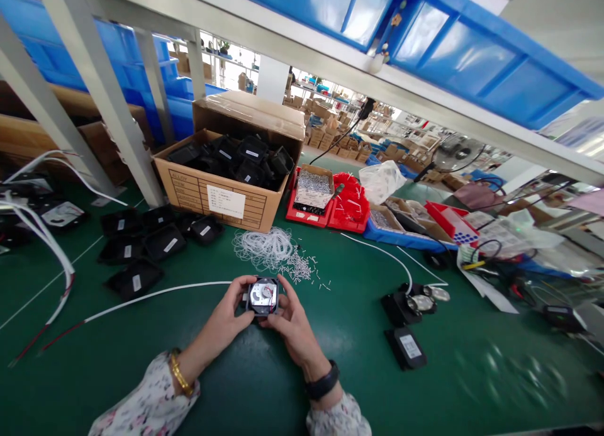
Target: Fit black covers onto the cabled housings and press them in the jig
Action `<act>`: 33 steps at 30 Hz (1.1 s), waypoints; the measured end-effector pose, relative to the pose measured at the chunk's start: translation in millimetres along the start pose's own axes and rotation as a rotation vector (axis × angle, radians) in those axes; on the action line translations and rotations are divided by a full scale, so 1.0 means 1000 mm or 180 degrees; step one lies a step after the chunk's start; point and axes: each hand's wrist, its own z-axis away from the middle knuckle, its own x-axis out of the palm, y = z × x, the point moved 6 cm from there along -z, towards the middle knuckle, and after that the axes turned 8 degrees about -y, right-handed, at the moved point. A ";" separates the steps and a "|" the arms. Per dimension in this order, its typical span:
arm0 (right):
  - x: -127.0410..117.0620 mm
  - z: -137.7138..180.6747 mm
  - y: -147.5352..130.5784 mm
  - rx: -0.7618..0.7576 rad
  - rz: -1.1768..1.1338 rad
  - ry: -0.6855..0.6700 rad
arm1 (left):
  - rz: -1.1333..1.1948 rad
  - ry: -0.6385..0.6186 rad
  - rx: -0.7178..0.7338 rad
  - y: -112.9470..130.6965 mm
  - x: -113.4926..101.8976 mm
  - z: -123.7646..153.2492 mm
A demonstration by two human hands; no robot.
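Between my two hands is a small black square housing (263, 297), its open face toward me, showing a bright metal plate and thin red wires inside. My left hand (229, 314) grips its left side, and my right hand (291, 323) grips the right side, with thumbs along the near edge. A white cable (160, 292) runs leftward from the housing, ending in bare red and dark leads. Just beyond my hands lie a heap of clear rings (264, 248) and scattered small screws (302, 266).
Black housings (164, 242) lie at left before a cardboard box (217, 197) full of more. Red bins (349, 203) and a blue tray (401, 238) of parts stand behind. Finished-looking black units (406, 348) sit at right. A shelf beam (340, 55) with blue crates (491, 52) crosses overhead.
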 end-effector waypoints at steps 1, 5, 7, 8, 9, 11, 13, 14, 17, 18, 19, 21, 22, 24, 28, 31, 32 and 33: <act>0.001 0.000 0.001 -0.0028 -0.0021 0.0039 | -0.0079 0.0026 0.0022 -0.001 0.000 0.000; 0.001 0.002 0.004 -0.0159 -0.0047 0.0212 | -0.0440 0.0160 0.0164 -0.004 0.000 0.003; -0.001 0.003 0.005 -0.0117 -0.0051 0.0172 | -0.0537 0.0163 0.0203 -0.005 0.000 0.005; -0.001 0.003 0.004 -0.0066 -0.0056 0.0119 | -0.0576 0.0142 0.0215 -0.006 0.001 0.006; -0.002 0.004 0.003 -0.0005 -0.0061 0.0066 | -0.0618 0.0114 0.0225 -0.006 0.001 0.007; -0.004 0.004 0.001 0.0102 -0.0070 0.0012 | -0.0721 0.0063 0.0253 -0.007 0.001 0.009; -0.007 0.004 -0.002 0.0178 -0.0069 0.0000 | -0.0813 0.0028 0.0285 -0.008 0.001 0.009; -0.008 0.004 -0.003 0.0199 -0.0064 -0.0001 | -0.0845 0.0020 0.0295 -0.008 0.000 0.009; -0.010 0.002 -0.004 0.0228 -0.0027 -0.0039 | -0.0879 -0.0007 0.0284 -0.008 0.001 0.008; -0.010 0.001 -0.004 0.0233 -0.0009 -0.0060 | -0.0880 -0.0010 0.0268 -0.007 0.001 0.008; -0.010 0.001 -0.005 0.0234 0.0010 -0.0077 | -0.0880 -0.0014 0.0251 -0.007 0.001 0.008; -0.011 -0.001 -0.006 0.0231 0.0066 -0.0099 | -0.0892 -0.0026 0.0225 -0.006 0.002 0.009; -0.012 -0.003 -0.006 0.0218 0.0106 -0.0089 | -0.0901 -0.0036 0.0217 -0.005 0.002 0.009; -0.013 -0.006 -0.008 0.0176 0.0206 -0.0054 | -0.0929 -0.0061 0.0206 -0.004 0.003 0.010; -0.017 -0.013 -0.010 0.0062 0.0445 0.0088 | -0.0983 -0.0065 0.0188 -0.002 0.003 0.013; -0.019 -0.018 -0.009 -0.0017 0.0554 0.0196 | -0.1019 -0.0073 0.0198 0.000 0.003 0.013; -0.020 -0.019 -0.009 -0.0029 0.0560 0.0215 | -0.1042 -0.0086 0.0192 0.000 0.003 0.013; -0.020 -0.020 -0.008 -0.0035 0.0562 0.0239 | -0.1070 -0.0105 0.0188 0.000 0.003 0.013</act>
